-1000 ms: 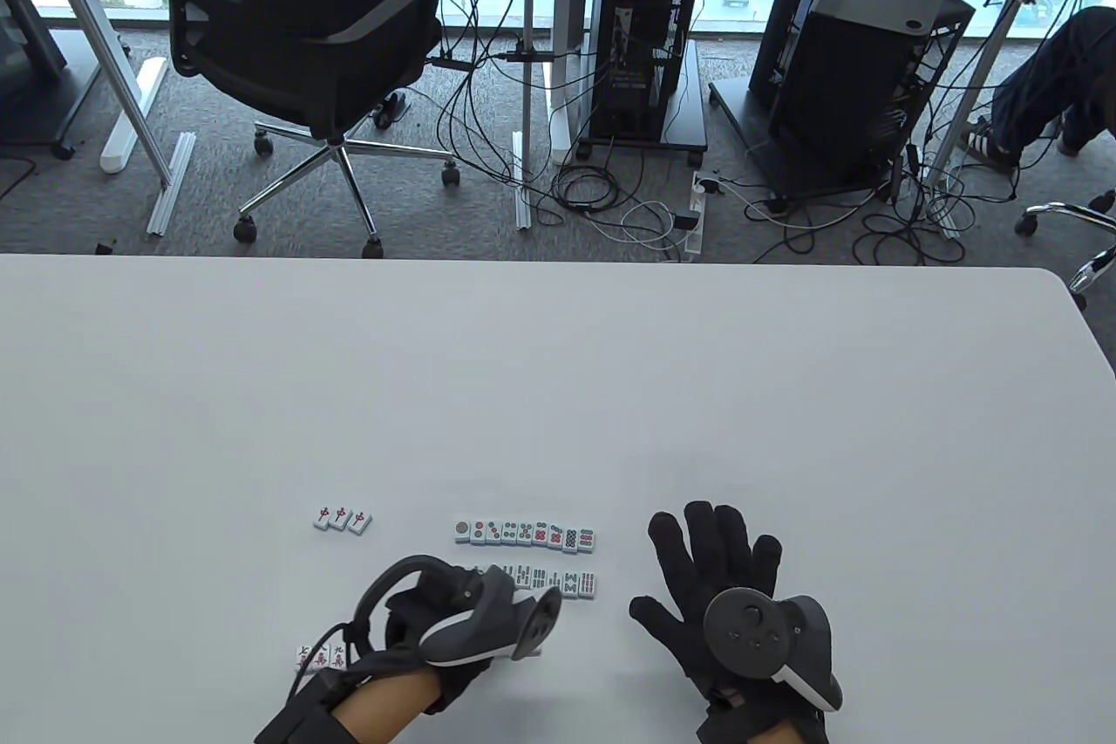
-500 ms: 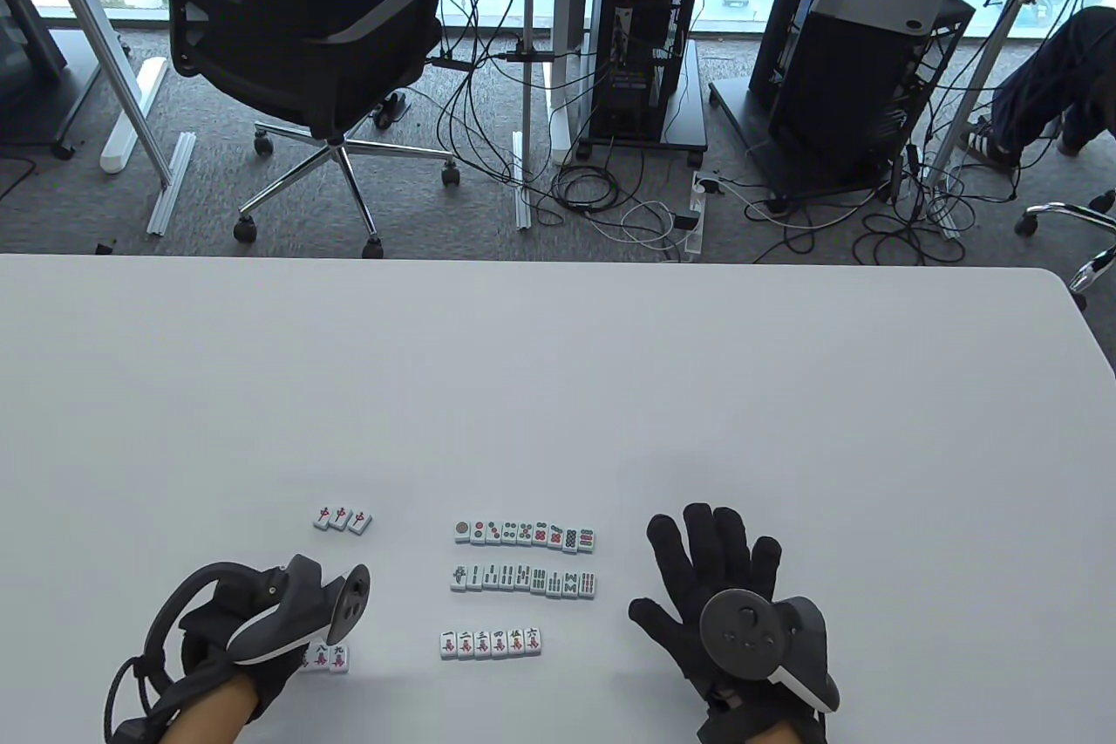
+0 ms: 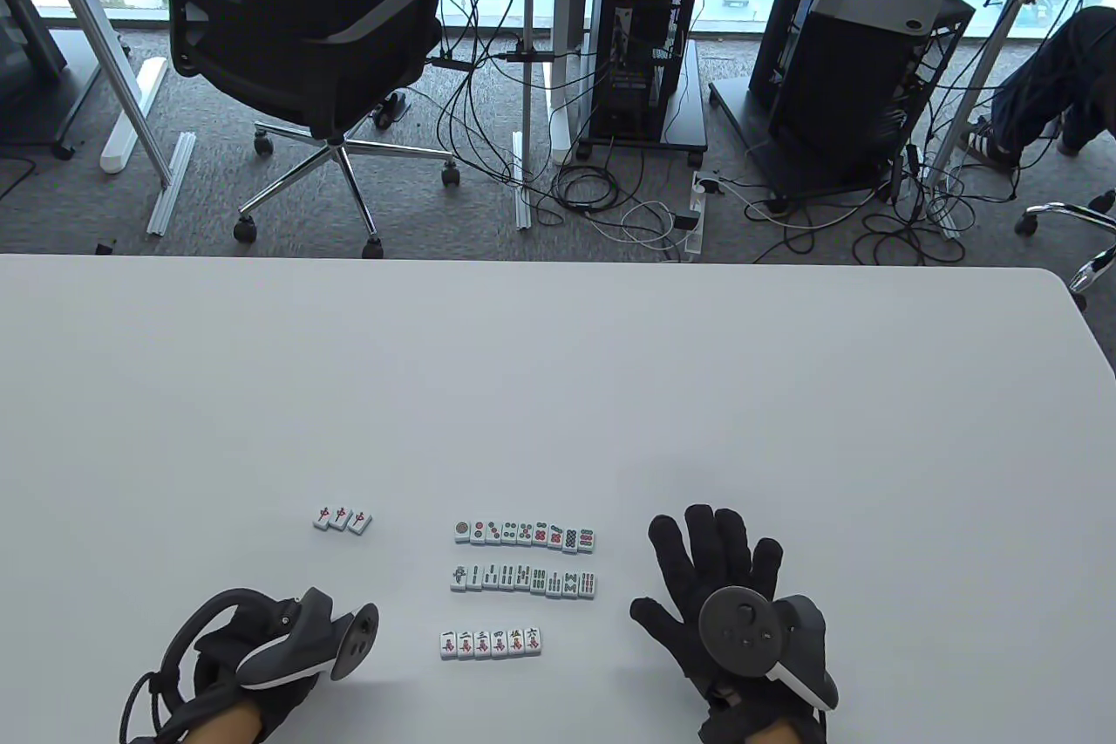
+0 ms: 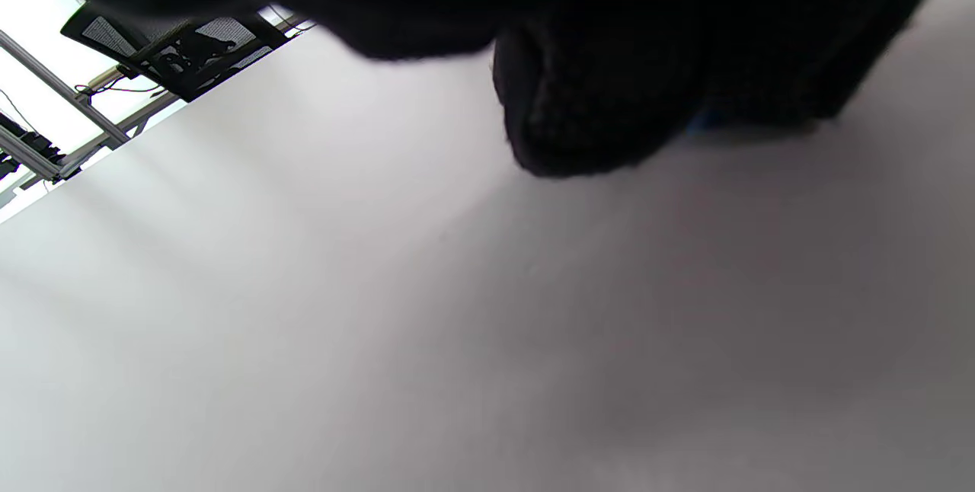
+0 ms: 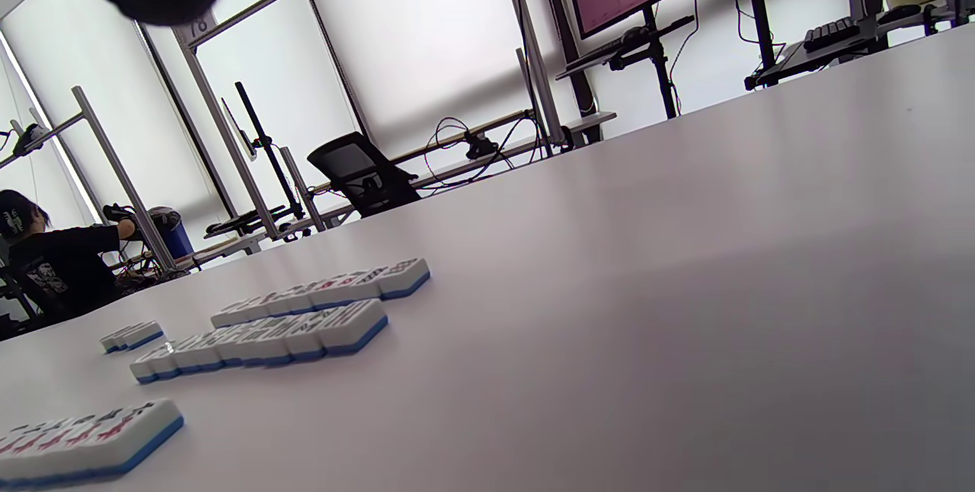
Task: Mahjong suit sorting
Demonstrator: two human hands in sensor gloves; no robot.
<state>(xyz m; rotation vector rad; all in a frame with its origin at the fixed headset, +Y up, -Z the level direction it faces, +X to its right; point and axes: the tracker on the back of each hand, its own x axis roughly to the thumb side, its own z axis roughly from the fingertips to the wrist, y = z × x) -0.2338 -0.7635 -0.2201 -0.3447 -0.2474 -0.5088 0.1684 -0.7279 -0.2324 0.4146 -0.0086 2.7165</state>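
Three rows of mahjong tiles lie face up: dots, bamboo and a shorter row of characters. Three red dragon tiles sit apart at the left. My left hand is down on the table left of the character row, over the spot of two loose character tiles, which its tracker hides. In the left wrist view its curled fingertips close on a sliver of blue tile edge. My right hand lies flat and spread, right of the rows, holding nothing. The right wrist view shows the dots, bamboo and character rows.
The white table stretches bare beyond the tiles to its far edge. Behind it stand an office chair, computer towers and floor cables. A person sits far off in the right wrist view.
My left hand left the character row, swung to the left, then slid slightly right over the two loose character tiles, hiding them. The right hand stayed still.
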